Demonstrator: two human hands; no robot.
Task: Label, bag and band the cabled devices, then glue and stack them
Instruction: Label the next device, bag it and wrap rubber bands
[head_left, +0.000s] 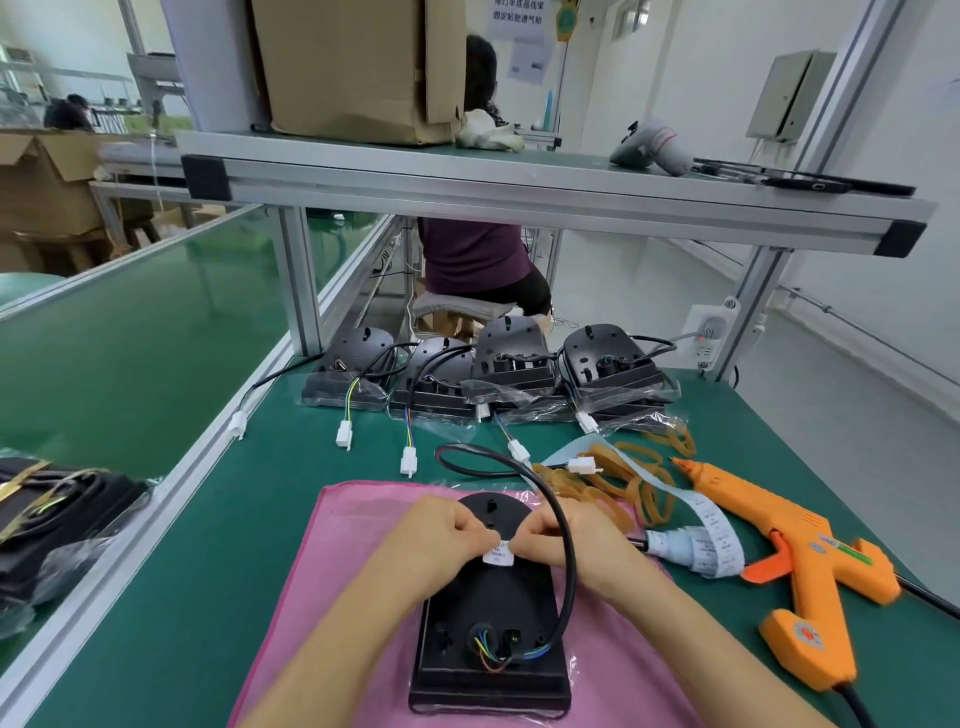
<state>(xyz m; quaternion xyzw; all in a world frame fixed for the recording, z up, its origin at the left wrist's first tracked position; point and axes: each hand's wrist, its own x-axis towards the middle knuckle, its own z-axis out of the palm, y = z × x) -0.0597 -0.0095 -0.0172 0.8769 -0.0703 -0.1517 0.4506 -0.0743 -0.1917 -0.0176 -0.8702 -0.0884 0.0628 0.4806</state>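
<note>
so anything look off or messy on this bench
Nothing damaged or spilled. Two small things: the white connector of the leftmost bagged device trails off the mat onto the aluminium rail, and the rubber bands lie in a loose heap over the label strip, beside the nozzle of the glue gun.

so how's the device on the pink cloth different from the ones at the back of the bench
The device on the pink cloth is bare; the back devices sit in clear bags. The left hand and right hand pinch a white label on it; nobody touches the back devices. It lies on the cloth; they rest on the green mat. All are black with cables.
</note>
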